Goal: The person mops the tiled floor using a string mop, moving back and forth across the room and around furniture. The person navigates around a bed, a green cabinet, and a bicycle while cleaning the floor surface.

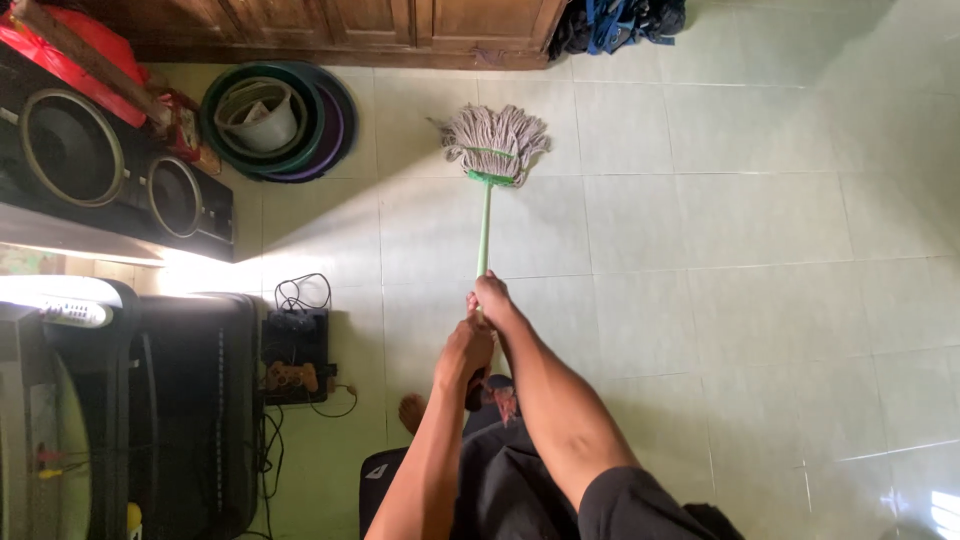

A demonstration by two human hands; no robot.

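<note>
Gripping a green mop handle (484, 232), my right hand (493, 300) is closed high around it and my left hand (467, 350) just below. Its grey string head (496, 142) rests on pale floor tiles (740, 220) near a wooden cabinet (340, 30). I judge most floor unmopped. Stacked basins (285, 120), speakers (100, 160) and a console (295, 352) crowd the left.
</note>
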